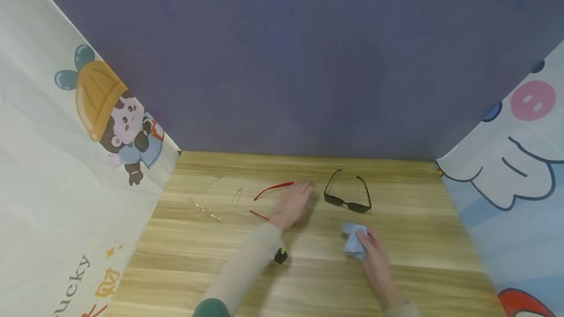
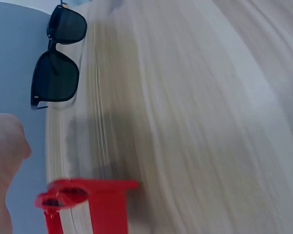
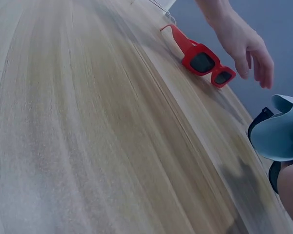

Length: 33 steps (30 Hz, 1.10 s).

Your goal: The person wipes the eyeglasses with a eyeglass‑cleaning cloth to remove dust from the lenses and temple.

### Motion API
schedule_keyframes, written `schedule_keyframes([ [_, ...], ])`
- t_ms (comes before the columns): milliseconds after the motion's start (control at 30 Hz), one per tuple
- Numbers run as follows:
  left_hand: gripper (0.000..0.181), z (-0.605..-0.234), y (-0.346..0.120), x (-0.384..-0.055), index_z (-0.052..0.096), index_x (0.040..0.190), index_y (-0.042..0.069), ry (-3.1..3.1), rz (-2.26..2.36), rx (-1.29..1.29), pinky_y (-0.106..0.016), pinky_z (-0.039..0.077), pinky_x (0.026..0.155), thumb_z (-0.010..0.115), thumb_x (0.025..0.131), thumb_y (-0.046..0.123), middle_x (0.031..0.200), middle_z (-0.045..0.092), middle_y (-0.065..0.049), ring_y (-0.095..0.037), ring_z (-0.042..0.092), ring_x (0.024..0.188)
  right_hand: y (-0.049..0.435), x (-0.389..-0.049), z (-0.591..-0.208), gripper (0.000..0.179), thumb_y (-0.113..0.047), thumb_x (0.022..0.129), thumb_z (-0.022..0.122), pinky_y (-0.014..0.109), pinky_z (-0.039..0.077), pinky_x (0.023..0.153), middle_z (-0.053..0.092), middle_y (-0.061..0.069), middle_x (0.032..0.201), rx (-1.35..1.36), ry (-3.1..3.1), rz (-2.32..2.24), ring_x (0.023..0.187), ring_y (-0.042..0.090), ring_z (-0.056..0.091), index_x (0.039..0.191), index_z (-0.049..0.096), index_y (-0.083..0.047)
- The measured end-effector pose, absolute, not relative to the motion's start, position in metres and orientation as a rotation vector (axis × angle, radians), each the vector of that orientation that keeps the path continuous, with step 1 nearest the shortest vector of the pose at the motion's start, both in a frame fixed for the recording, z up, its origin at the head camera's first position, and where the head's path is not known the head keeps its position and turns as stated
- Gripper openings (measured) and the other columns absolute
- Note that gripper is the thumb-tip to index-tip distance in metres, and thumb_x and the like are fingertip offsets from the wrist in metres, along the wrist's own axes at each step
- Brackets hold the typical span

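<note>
My left hand point(image 1: 294, 205) is above the red sunglasses point(image 1: 273, 188), hiding most of them in the head view. The right wrist view shows this hand point(image 3: 244, 46) apart from the red sunglasses point(image 3: 201, 62), fingers loosely bent and holding nothing. My right hand point(image 1: 375, 253) pinches a light blue cloth point(image 1: 352, 241) between thumb and fingers. Just beyond the cloth lie black sunglasses point(image 1: 347, 204), temples unfolded and pointing away from me. In the left wrist view, the black sunglasses point(image 2: 56, 73) stand past the red pair point(image 2: 107, 209).
Thin gold-framed eyeglasses point(image 1: 205, 210) lie on the wooden table point(image 1: 176, 268) at the left. A small black item point(image 1: 280, 256) shows beside my left sleeve. A dark grey panel point(image 1: 282, 62) rises behind the table, with printed sheets point(image 1: 39, 126) at the sides.
</note>
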<state>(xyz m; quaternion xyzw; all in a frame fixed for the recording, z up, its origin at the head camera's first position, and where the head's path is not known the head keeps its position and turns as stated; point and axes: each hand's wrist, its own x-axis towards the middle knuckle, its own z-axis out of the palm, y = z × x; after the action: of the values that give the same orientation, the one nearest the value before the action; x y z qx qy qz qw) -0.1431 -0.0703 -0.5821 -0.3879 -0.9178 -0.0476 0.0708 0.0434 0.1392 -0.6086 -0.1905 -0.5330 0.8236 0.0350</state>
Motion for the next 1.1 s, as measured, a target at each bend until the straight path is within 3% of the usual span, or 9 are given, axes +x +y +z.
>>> schedule_keyframes([
  [67,0.075,-0.583,-0.064,-0.144,0.043,0.155,0.011,-2.782,-0.101,-1.208,-0.042,0.035,0.121,0.064,0.086,-0.011,0.158,0.047,-0.006,-0.023,0.045,0.145,0.141,0.046,-0.608,0.011,-0.017,0.108,0.055,0.022,0.055,0.089,0.068,-0.012,0.111,-0.600,-1.637,2.532,0.102,0.006,0.065,0.117,0.057,-0.022],
  [167,0.079,-0.587,-0.055,-0.144,0.036,0.159,0.014,-2.789,0.006,-1.265,-0.042,0.033,0.123,0.057,0.089,-0.016,0.163,0.040,-0.004,-0.022,0.038,0.150,0.142,0.048,-0.607,0.012,-0.016,0.108,0.055,0.022,0.055,0.089,0.068,-0.012,0.111,-0.604,-1.632,2.539,0.102,0.007,0.065,0.117,0.058,-0.023],
  [300,0.066,-0.591,-0.044,-0.142,0.033,0.161,0.019,-2.790,0.117,-1.342,-0.040,0.032,0.123,0.053,0.102,-0.003,0.167,0.033,-0.001,-0.020,0.033,0.153,0.142,0.051,-0.607,0.013,-0.014,0.108,0.054,0.023,0.056,0.089,0.068,-0.011,0.112,-0.564,-1.625,2.542,0.103,0.008,0.065,0.117,0.059,-0.021],
  [400,0.067,-0.590,-0.036,-0.139,0.032,0.161,0.023,-2.779,0.180,-1.386,-0.038,0.032,0.123,0.057,0.103,0.003,0.168,0.030,0.002,-0.017,0.033,0.153,0.143,0.051,-0.609,0.014,-0.014,0.108,0.054,0.024,0.056,0.089,0.068,-0.010,0.113,-0.520,-1.621,2.534,0.104,0.009,0.066,0.118,0.060,-0.021],
  [533,0.066,-0.585,-0.028,-0.137,0.041,0.157,0.026,-2.706,0.292,-1.410,-0.034,0.035,0.121,0.065,0.099,0.006,0.164,0.038,0.006,-0.014,0.038,0.149,0.144,0.052,-0.611,0.017,-0.011,0.108,0.052,0.023,0.057,0.087,0.069,-0.009,0.112,-0.484,-1.610,2.527,0.101,0.008,0.066,0.116,0.062,-0.022],
  [700,0.052,-0.583,-0.026,-0.136,0.055,0.146,0.028,-2.613,0.400,-1.417,-0.033,0.036,0.120,0.067,0.098,0.012,0.158,0.046,0.007,-0.013,0.043,0.145,0.145,0.053,-0.611,0.017,-0.012,0.108,0.053,0.022,0.056,0.089,0.068,-0.011,0.112,-0.515,-1.613,2.533,0.102,0.007,0.065,0.115,0.062,-0.024],
  [1100,0.049,-0.581,-0.027,-0.135,0.057,0.144,0.027,-2.470,0.531,-1.553,-0.032,0.033,0.122,0.070,0.098,0.018,0.153,0.053,0.008,-0.011,0.046,0.142,0.140,0.053,-0.611,0.017,-0.009,0.107,0.053,0.022,0.056,0.087,0.070,-0.010,0.110,-0.473,-1.545,2.558,0.100,0.007,0.066,0.113,0.063,-0.022],
])
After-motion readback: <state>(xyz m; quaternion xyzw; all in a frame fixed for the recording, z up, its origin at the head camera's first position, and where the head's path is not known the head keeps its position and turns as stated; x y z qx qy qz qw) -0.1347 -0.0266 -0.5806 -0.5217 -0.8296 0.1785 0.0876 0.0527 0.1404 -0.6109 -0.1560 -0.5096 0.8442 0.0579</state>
